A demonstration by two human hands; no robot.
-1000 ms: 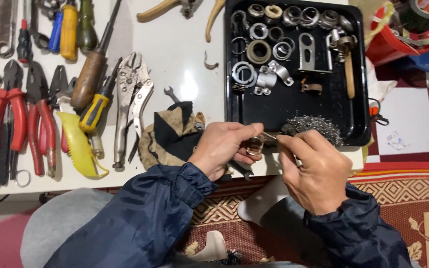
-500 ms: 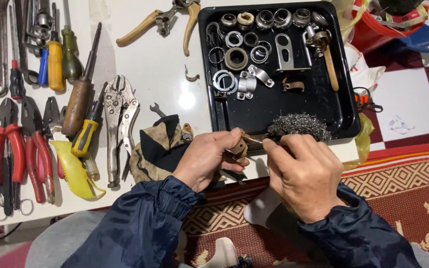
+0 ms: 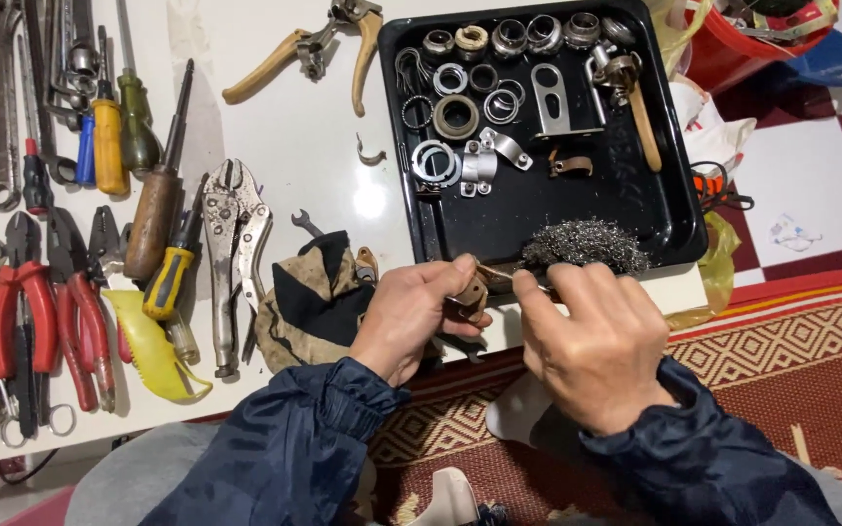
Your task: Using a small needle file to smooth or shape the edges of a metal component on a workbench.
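Note:
My left hand (image 3: 413, 314) pinches a small brown rusty metal part (image 3: 472, 290) at the front edge of the white table. My right hand (image 3: 592, 343) is closed around a thin tool whose tip (image 3: 499, 275) touches that part; most of the tool is hidden in my fist. A wad of steel wool (image 3: 585, 244) lies just behind my right hand, in the front of the black tray (image 3: 676, 209). A dirty brown and black rag (image 3: 312, 297) lies beside my left hand.
The tray holds several metal rings, clamps and a wooden-handled tool (image 3: 641, 112). Locking pliers (image 3: 231, 255), screwdrivers (image 3: 156, 209), red-handled pliers (image 3: 46, 321) and spanners cover the table's left. A brake lever (image 3: 304, 56) lies at the back. A patterned rug (image 3: 811, 360) and red tub (image 3: 733, 44) are at right.
The view has shifted, so the table and tray sit lower and further left in frame. My hands keep hold of the part and tool, working close together.

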